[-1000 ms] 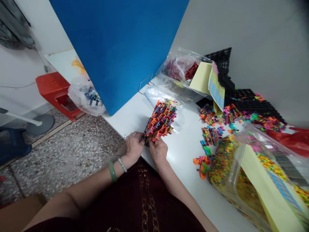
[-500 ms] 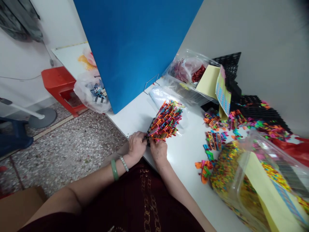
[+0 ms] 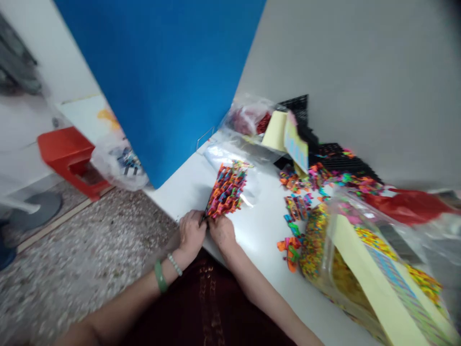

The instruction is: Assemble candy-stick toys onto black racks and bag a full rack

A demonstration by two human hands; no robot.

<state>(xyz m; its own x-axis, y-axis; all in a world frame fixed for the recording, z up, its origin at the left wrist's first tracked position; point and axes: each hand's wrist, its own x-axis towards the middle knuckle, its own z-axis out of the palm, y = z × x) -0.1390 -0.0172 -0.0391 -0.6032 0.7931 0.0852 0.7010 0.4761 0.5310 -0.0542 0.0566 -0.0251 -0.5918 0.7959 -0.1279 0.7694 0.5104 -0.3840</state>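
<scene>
A black rack packed with rows of small toy skateboards in orange, pink, blue and green is tilted up over the white table's near edge. My left hand, with a bead bracelet and a green bangle on its wrist, is closed on the rack's lower left corner. Close beside it, my right hand has its fingers closed at the rack's bottom edge, under the lowest skateboards. The fingertips of both hands are partly hidden, and the picture is blurred.
Loose toy skateboards lie right of the rack. A clear bin of small colourful pieces stands at the near right. Black grid racks lie at the back. A blue panel rises behind the table; a red stool stands left.
The view has swung to the right, so things appear further left. Both hands keep their hold on the rack, which looks much the same.
</scene>
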